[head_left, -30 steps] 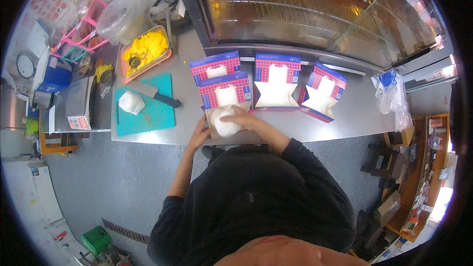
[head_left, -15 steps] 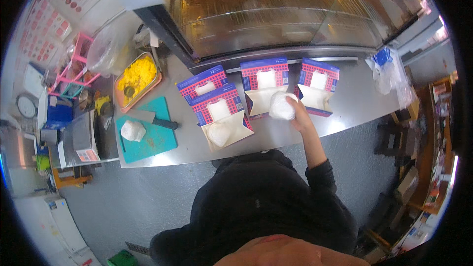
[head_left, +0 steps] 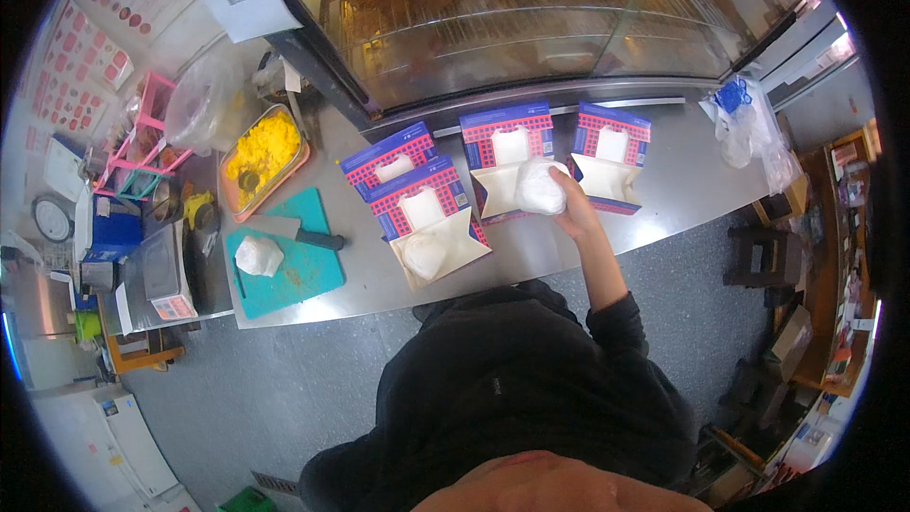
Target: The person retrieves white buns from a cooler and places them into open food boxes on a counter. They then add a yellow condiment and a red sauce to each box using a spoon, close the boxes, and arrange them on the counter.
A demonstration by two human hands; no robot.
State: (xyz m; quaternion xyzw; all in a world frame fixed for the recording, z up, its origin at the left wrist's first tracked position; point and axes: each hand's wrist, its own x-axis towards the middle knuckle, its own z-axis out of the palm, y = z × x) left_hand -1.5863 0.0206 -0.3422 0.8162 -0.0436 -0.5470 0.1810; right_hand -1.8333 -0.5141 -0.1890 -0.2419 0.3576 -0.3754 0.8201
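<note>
My right hand (head_left: 580,215) is closed around a white paper-wrapped bundle (head_left: 540,188). It holds the bundle over the front of the middle open box (head_left: 506,138), a blue and pink checked carton with a pale inside. To the right stands another open box (head_left: 611,137) of the same kind. On the left, a front box (head_left: 412,201) has a similar white bundle (head_left: 424,255) in it, and a further box (head_left: 387,154) stands partly hidden behind. My left hand is out of sight.
A teal cutting board (head_left: 294,286) carries a knife (head_left: 320,240) and a third white bundle (head_left: 258,256). Behind it sits a tray of yellow food (head_left: 265,152). A glass-fronted cabinet (head_left: 493,38) borders the steel counter (head_left: 664,213); plastic bags (head_left: 749,137) lie at its right end.
My view has shifted slightly. The right hand still holds the bundle at nearly the same place by the middle box.
</note>
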